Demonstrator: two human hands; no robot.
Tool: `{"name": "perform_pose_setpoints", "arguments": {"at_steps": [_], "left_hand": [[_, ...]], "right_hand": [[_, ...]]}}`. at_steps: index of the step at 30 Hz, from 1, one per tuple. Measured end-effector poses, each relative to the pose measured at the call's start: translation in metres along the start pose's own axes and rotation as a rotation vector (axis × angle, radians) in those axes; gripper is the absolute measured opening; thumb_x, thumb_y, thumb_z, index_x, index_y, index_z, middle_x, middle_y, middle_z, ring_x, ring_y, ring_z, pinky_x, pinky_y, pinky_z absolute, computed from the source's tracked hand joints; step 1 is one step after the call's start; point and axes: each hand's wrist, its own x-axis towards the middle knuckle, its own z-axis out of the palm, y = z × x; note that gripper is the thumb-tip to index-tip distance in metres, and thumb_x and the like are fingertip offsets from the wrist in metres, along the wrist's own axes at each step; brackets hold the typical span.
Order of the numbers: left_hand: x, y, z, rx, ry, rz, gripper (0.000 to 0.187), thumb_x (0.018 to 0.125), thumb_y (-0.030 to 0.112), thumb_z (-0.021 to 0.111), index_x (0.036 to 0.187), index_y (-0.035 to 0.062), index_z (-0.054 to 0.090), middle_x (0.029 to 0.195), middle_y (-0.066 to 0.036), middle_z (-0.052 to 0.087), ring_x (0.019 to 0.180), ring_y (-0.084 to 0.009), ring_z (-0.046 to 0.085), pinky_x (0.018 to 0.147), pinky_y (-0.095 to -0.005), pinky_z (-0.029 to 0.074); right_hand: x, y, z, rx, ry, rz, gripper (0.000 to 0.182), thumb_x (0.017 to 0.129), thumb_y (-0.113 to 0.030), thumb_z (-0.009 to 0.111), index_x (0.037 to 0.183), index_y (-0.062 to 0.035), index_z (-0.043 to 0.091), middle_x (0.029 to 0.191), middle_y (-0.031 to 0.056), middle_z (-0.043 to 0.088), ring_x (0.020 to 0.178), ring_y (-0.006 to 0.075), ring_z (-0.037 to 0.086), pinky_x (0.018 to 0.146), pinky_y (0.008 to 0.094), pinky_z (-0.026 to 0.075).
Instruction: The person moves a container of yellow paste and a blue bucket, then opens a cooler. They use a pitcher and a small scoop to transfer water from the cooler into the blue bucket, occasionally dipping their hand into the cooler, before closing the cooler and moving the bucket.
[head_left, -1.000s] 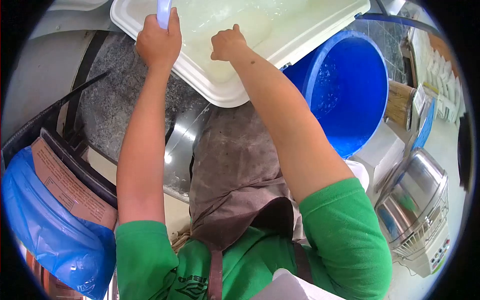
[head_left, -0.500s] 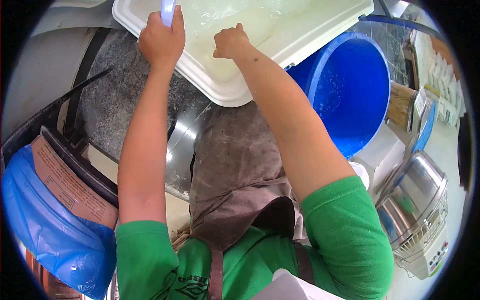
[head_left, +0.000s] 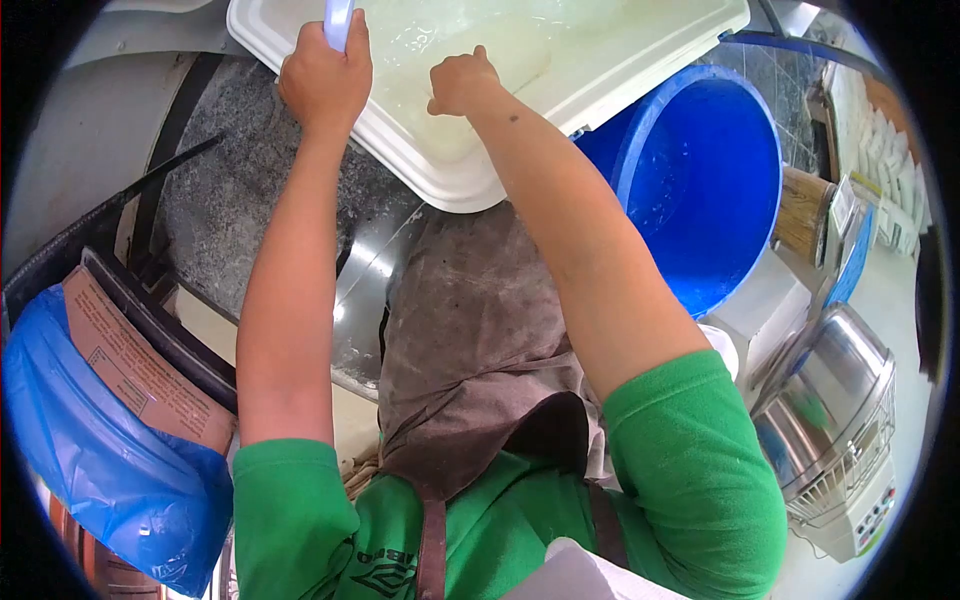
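Observation:
A white plastic tub [head_left: 462,196] with a thick rim fills the top of the view and holds pale, cloudy liquid with a shiny surface. My left hand [head_left: 325,80] is closed around a pale lavender handle [head_left: 337,24] at the tub's left edge. The handle runs out of the top of the view, so what it belongs to is hidden. Inside the tub's outline, my right hand [head_left: 465,84] is over the liquid with its fingers curled. Whether it grips something cannot be made out.
A large blue bucket [head_left: 715,190] stands right of the tub. Further right is a mixer with a steel bowl [head_left: 825,365]. At lower left, a blue plastic bag [head_left: 110,450] lines a cardboard box [head_left: 150,365]. Dark speckled stone [head_left: 235,180] lies left of the tub.
Both hands hold nearly the same positions. The ripples and highlights on the liquid have shifted slightly.

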Motion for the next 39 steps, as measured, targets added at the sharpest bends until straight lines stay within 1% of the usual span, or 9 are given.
{"name": "perform_pose_setpoints", "arguments": {"at_steps": [15, 20, 24, 27, 29, 30, 32, 35, 39], "left_hand": [[0.001, 0.006, -0.006, 0.027, -0.061, -0.043, 0.048, 0.088, 0.053, 0.057, 0.086, 0.0052, 0.063, 0.073, -0.012, 0.067, 0.071, -0.0339, 0.066, 0.067, -0.046, 0.049], [0.001, -0.001, 0.0, 0.008, 0.006, 0.032, 0.048, 0.088, 0.05, 0.057, 0.083, 0.002, 0.06, 0.072, -0.022, 0.065, 0.071, -0.043, 0.063, 0.068, -0.0535, 0.047], [0.001, 0.004, -0.008, -0.036, -0.021, -0.02, 0.048, 0.09, 0.048, 0.056, 0.082, 0.0007, 0.058, 0.071, -0.023, 0.064, 0.07, -0.0442, 0.061, 0.067, -0.0549, 0.046], [0.001, 0.001, -0.006, -0.075, 0.024, -0.021, 0.047, 0.091, 0.047, 0.056, 0.085, 0.0, 0.058, 0.071, -0.023, 0.064, 0.068, -0.0442, 0.061, 0.066, -0.0545, 0.045], [0.002, 0.002, -0.006, -0.095, 0.052, -0.026, 0.046, 0.091, 0.046, 0.057, 0.087, 0.0, 0.058, 0.07, -0.023, 0.064, 0.068, -0.0439, 0.061, 0.065, -0.054, 0.045], [0.0, 0.002, -0.007, -0.128, 0.065, -0.027, 0.045, 0.091, 0.045, 0.056, 0.088, 0.0001, 0.057, 0.07, -0.023, 0.063, 0.068, -0.0435, 0.061, 0.065, -0.0537, 0.045], [0.001, 0.001, -0.006, -0.169, 0.097, -0.017, 0.045, 0.092, 0.045, 0.056, 0.089, 0.0003, 0.057, 0.069, -0.023, 0.063, 0.068, -0.043, 0.061, 0.064, -0.0533, 0.045], [0.0, -0.002, -0.005, -0.18, 0.09, -0.02, 0.045, 0.093, 0.047, 0.055, 0.096, 0.002, 0.058, 0.072, -0.018, 0.065, 0.069, -0.0394, 0.064, 0.064, -0.0497, 0.047], [0.0, 0.0, -0.007, -0.189, 0.085, -0.016, 0.047, 0.094, 0.049, 0.052, 0.093, 0.0022, 0.059, 0.071, -0.019, 0.065, 0.069, -0.0406, 0.063, 0.064, -0.0516, 0.046]], "right_hand": [[0.002, 0.001, 0.006, 0.01, 0.055, 0.018, 0.029, 0.079, -0.038, 0.066, 0.094, -0.0149, 0.07, 0.092, 0.0037, 0.068, 0.091, 0.0204, 0.063, 0.094, 0.0402, 0.035], [0.0, 0.006, 0.001, -0.008, 0.135, 0.045, 0.036, 0.078, -0.044, 0.063, 0.097, -0.0139, 0.07, 0.094, 0.0049, 0.068, 0.093, 0.0222, 0.064, 0.094, 0.0408, 0.037], [-0.015, 0.02, -0.011, 0.154, 0.213, 0.034, 0.041, 0.077, -0.047, 0.06, 0.09, -0.01, 0.072, 0.098, 0.0089, 0.069, 0.092, 0.0245, 0.065, 0.089, 0.0432, 0.042], [-0.024, 0.041, -0.014, 0.357, 0.335, 0.129, 0.046, 0.076, -0.048, 0.059, 0.082, -0.0041, 0.071, 0.095, 0.0128, 0.069, 0.088, 0.0272, 0.065, 0.079, 0.0412, 0.047], [-0.025, 0.056, -0.011, 0.851, 0.43, 0.232, 0.046, 0.074, -0.045, 0.059, 0.072, 0.0006, 0.067, 0.082, 0.0158, 0.067, 0.078, 0.0273, 0.063, 0.07, 0.0369, 0.047], [-0.027, 0.057, -0.008, 0.842, 0.445, 0.228, 0.046, 0.074, -0.045, 0.059, 0.072, 0.0006, 0.067, 0.082, 0.0158, 0.067, 0.078, 0.0273, 0.063, 0.07, 0.0369, 0.047], [-0.036, 0.055, -0.009, 1.379, 0.604, 0.425, 0.042, 0.073, -0.04, 0.06, 0.062, 0.0011, 0.062, 0.066, 0.0136, 0.061, 0.067, 0.0236, 0.056, 0.066, 0.0353, 0.043], [-0.059, 0.05, -0.017, 1.696, 0.657, 0.542, 0.039, 0.072, -0.035, 0.061, 0.059, 0.0018, 0.058, 0.062, 0.0104, 0.055, 0.062, 0.0215, 0.049, 0.063, 0.037, 0.04], [-0.101, 0.056, -0.028, 1.779, 0.75, 0.426, 0.027, 0.076, -0.028, 0.061, 0.069, -0.0023, 0.057, 0.063, 0.0051, 0.05, 0.052, 0.0137, 0.039, 0.051, 0.0313, 0.03]]}}
